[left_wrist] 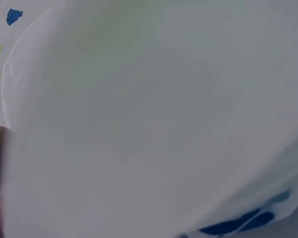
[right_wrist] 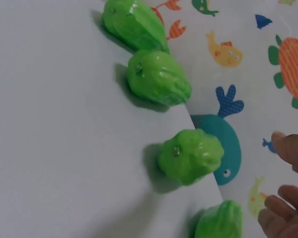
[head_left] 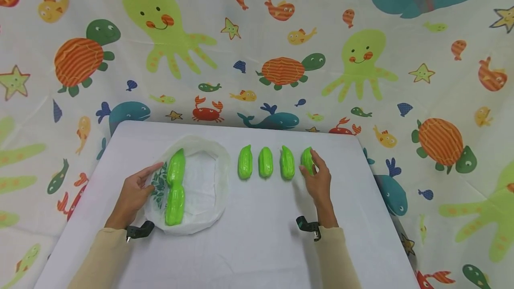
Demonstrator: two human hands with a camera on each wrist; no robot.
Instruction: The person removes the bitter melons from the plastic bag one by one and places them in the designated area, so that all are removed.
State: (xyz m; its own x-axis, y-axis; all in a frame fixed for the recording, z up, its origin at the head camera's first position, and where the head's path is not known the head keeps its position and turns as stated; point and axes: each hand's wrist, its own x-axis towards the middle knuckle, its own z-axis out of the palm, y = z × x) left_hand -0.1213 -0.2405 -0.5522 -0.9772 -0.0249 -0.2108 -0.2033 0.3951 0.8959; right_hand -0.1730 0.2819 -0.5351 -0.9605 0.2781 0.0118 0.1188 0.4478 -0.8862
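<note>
My left hand [head_left: 134, 195] grips the left rim of a white bag [head_left: 220, 182] with a dark leaf print, thumb and fingers on its edge. Inside the wide mouth, two bright green ridged gourds [head_left: 175, 206] lie end to end along the left side. The bag's white side [left_wrist: 139, 124] fills most of the left wrist view, with only a sliver of fingers at the edge. Over the rightmost gourd [head_left: 307, 158] of a row hovers my right hand [head_left: 319, 182], thumb and fingers spread apart. In the right wrist view the fingers [right_wrist: 283, 210] stand clear of the gourds.
Left of the right hand stand three more gourds [head_left: 287, 163] in the same row, between it and the bag. A white cloth covers the table [head_left: 249, 244]. Behind hangs a curtain [head_left: 249, 26] printed with sea animals. Each wrist wears a small black camera [head_left: 308, 225].
</note>
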